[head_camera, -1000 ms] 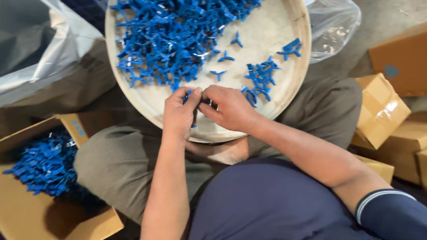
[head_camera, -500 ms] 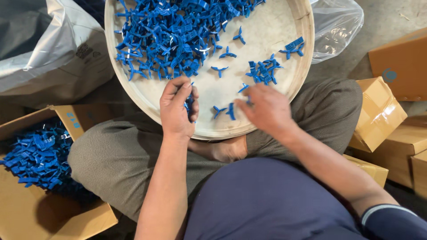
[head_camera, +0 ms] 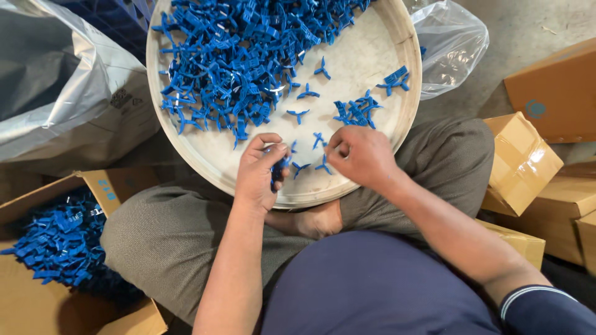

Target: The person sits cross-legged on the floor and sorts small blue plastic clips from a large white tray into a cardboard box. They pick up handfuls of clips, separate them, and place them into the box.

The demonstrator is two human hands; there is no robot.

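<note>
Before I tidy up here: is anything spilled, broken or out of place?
Nothing stands out. The small blue plastic pieces lie inside the round pale tray or the open cardboard box; none shows on the floor.

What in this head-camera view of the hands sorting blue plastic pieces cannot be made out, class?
- Head view: how many blue pieces the left hand grips; its curled fingers cover them.
- Whether the right hand holds a piece; its fingers curl under.
- The round tray: far rim cut off by the top edge.
- The cardboard box of blue pieces: cut off at left and bottom.

left hand (head_camera: pixel 261 170): fingers curled, grip closed | right hand (head_camera: pixel 360 155): loose fist, knuckles up
</note>
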